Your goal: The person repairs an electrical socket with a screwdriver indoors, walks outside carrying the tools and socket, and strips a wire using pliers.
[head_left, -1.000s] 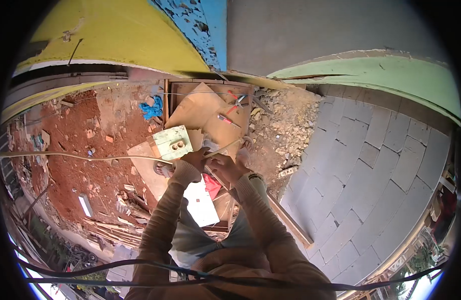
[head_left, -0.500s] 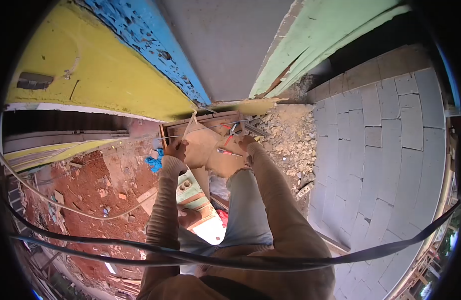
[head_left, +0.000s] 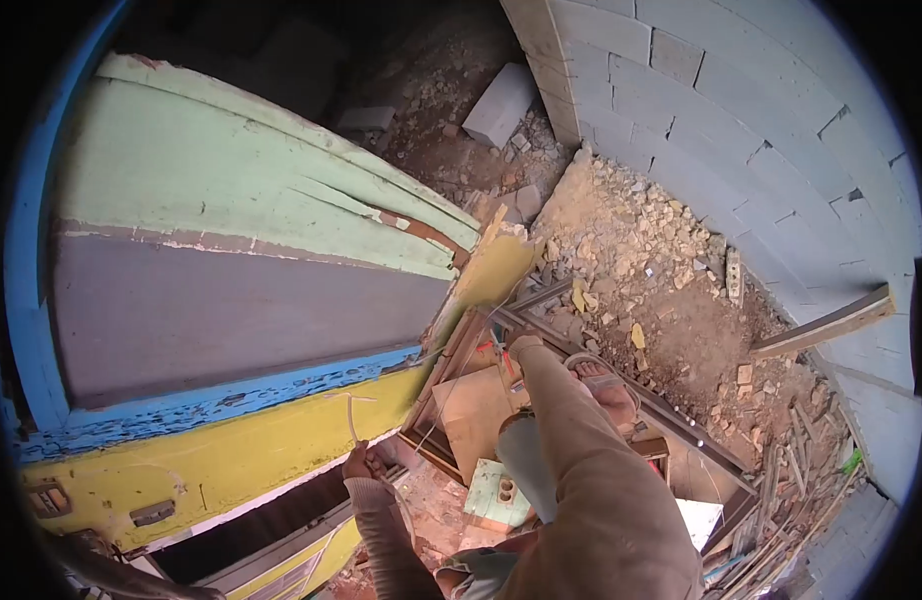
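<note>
My left hand (head_left: 364,462) is closed around a pale cable (head_left: 352,415), whose bent end sticks up in front of the yellow wall band. My right hand (head_left: 523,343) reaches down to the upper edge of a wooden frame with brown boards (head_left: 473,408). A red-handled tool (head_left: 509,364) shows beside that hand, partly hidden by it and the sleeve. The right fingers are too small and covered to tell what they hold. A thin grey wire (head_left: 444,400) crosses over the board.
A painted wall (head_left: 251,300) stands on the left. Rubble (head_left: 641,250) covers the ground beyond the frame, alongside a grey block wall (head_left: 741,150). A wooden beam (head_left: 831,322) leans at the right. A sandalled foot (head_left: 606,390) rests near the frame's edge.
My view has swung right, bringing the rubble and block wall more into view. My left hand still holds the pale cable. My right arm now covers most of the tools seen on the board.
</note>
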`<state>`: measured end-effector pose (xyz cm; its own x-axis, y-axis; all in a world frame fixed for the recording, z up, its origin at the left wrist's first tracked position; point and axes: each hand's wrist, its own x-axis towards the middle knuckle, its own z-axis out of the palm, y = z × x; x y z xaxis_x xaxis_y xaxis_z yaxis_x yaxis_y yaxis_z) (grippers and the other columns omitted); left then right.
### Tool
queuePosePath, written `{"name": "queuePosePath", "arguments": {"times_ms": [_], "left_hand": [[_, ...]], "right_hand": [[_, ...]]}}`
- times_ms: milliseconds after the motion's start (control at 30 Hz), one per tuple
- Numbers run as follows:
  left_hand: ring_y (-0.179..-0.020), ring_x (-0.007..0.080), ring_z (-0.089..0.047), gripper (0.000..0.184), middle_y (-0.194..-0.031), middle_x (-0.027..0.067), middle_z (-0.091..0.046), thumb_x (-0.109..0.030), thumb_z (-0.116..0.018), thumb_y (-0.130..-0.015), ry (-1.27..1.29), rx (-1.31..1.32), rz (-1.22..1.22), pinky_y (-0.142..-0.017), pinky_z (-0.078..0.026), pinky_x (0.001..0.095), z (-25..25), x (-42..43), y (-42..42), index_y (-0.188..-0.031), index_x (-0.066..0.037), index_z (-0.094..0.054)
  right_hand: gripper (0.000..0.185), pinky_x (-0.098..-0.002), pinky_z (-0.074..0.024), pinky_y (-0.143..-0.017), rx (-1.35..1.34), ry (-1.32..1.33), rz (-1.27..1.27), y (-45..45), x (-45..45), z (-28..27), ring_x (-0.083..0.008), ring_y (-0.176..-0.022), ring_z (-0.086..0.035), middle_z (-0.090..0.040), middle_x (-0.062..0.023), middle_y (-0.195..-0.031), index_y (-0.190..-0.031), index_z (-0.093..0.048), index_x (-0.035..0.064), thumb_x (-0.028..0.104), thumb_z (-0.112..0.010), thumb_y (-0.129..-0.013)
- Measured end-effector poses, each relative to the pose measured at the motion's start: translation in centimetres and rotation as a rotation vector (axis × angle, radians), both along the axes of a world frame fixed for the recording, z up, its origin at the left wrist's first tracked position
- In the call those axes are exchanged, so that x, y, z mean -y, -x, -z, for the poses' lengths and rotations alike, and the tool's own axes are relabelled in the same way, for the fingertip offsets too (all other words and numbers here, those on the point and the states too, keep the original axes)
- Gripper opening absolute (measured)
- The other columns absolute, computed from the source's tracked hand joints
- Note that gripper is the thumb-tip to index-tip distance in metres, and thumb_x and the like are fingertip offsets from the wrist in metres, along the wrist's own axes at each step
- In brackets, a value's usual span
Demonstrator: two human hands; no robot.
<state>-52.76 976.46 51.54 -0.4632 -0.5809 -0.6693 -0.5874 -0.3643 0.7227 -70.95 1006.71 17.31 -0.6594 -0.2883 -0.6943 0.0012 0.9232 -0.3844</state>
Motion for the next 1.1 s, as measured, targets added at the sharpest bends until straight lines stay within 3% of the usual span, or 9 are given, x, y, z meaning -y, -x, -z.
{"name": "queuePosePath", "arguments": {"times_ms": [33, 67, 133, 200, 333, 667, 867, 933, 1100], "left_hand": [[-0.049, 0.0104, -0.042, 0.024, -0.066, -0.0019, -0.046, -0.031, -0.059, -0.099, -0.011, -0.043, 0.013, -0.040, -0.034, 0.0262, 0.6, 1.0, 0.4, -0.105, -0.008, -0.058], [-0.049, 0.0103, -0.042, 0.023, -0.067, -0.0021, -0.046, -0.031, -0.058, -0.100, -0.019, -0.072, 0.012, -0.040, -0.035, 0.0261, 1.1, 1.7, -0.2, -0.107, -0.009, -0.057], [-0.048, 0.0095, -0.040, 0.023, -0.066, -0.0023, -0.043, -0.030, -0.057, -0.100, -0.005, -0.107, 0.014, -0.039, -0.034, 0.0246, 1.2, 0.9, -0.2, -0.106, -0.008, -0.056], [-0.048, 0.0080, -0.039, 0.022, -0.065, -0.0027, -0.042, -0.029, -0.055, -0.101, 0.008, -0.088, 0.002, -0.039, -0.032, 0.0229, 0.6, -1.2, -0.2, -0.104, -0.007, -0.057], [-0.046, 0.0053, -0.038, 0.025, -0.066, -0.0026, -0.043, -0.029, -0.059, -0.100, 0.159, -0.142, 0.071, -0.038, -0.030, 0.0208, -0.7, -4.9, -1.3, -0.102, -0.005, -0.060], [-0.040, 0.0077, -0.035, 0.024, -0.064, 0.0005, -0.044, -0.024, -0.052, -0.104, 0.062, -0.193, -0.029, -0.034, -0.030, 0.0235, -1.5, -4.5, -7.6, -0.102, -0.002, -0.059], [-0.042, 0.0074, -0.035, 0.023, -0.066, -0.0017, -0.041, -0.027, -0.054, -0.103, 0.031, -0.146, -0.021, -0.033, -0.030, 0.0224, -2.1, -4.5, -9.5, -0.103, -0.005, -0.055], [-0.042, 0.0071, -0.035, 0.022, -0.066, -0.0018, -0.041, -0.028, -0.054, -0.103, 0.025, -0.144, -0.013, -0.033, -0.030, 0.0224, -2.5, -4.8, -9.2, -0.102, -0.005, -0.054], [-0.043, 0.0059, -0.033, 0.022, -0.066, -0.0024, -0.038, -0.028, -0.053, -0.103, 0.048, -0.090, -0.033, -0.034, -0.029, 0.0219, -3.4, -5.9, -7.0, -0.098, -0.006, -0.053]], "right_hand": [[0.043, -0.0495, -0.0414, -0.106, -0.059, 0.017, 0.063, 0.0, 1.7, 5.2, -0.0295, -0.144, -0.036, -0.045, -0.0038, -0.153, -0.140, -0.055, 0.0169, 0.025, -0.035, -0.102], [0.043, -0.0495, -0.0414, -0.106, -0.037, 0.021, 0.063, -0.4, 1.3, 4.9, -0.0295, -0.144, -0.036, -0.045, -0.0038, -0.153, -0.140, -0.055, 0.0169, 0.025, -0.035, -0.102], [0.043, -0.0467, -0.0400, -0.106, -0.146, 0.018, -0.192, 0.2, 0.4, 2.8, -0.0297, -0.143, -0.037, -0.048, -0.0032, -0.150, -0.141, -0.054, 0.0180, 0.025, -0.036, -0.102], [0.036, -0.0411, -0.0411, -0.098, -0.421, 0.008, -0.337, -0.3, 1.3, 7.1, -0.0232, -0.124, -0.052, -0.060, -0.0031, -0.127, -0.126, -0.060, 0.0152, 0.023, -0.036, -0.102], [0.035, -0.0347, -0.0392, -0.102, -0.553, -0.267, -0.818, -0.4, 5.8, 16.7, -0.0200, -0.133, -0.045, -0.060, -0.0026, -0.129, -0.130, -0.059, 0.0123, 0.018, -0.050, -0.097], [0.028, -0.0353, -0.0387, -0.100, -0.785, -0.249, -1.068, -2.0, 7.5, 20.4, -0.0209, -0.124, -0.047, -0.063, -0.0031, -0.120, -0.118, -0.063, 0.0110, 0.020, -0.053, -0.093], [0.024, -0.0356, -0.0384, -0.100, -0.823, -0.161, -1.133, -1.6, 7.0, 19.5, -0.0215, -0.119, -0.049, -0.064, -0.0035, -0.115, -0.110, -0.065, 0.0102, 0.021, -0.055, -0.091], [0.025, -0.0372, -0.0389, -0.099, -0.596, 0.102, -0.911, -2.2, 6.1, 14.5, -0.0233, -0.118, -0.050, -0.066, -0.0055, -0.111, -0.107, -0.067, 0.0097, 0.020, -0.055, -0.088], [0.027, -0.0413, -0.0385, -0.098, -0.698, 0.247, -0.769, -5.3, 4.2, 7.4, -0.0271, -0.119, -0.050, -0.065, -0.0084, -0.112, -0.105, -0.070, 0.0055, 0.021, -0.057, -0.086]]}}
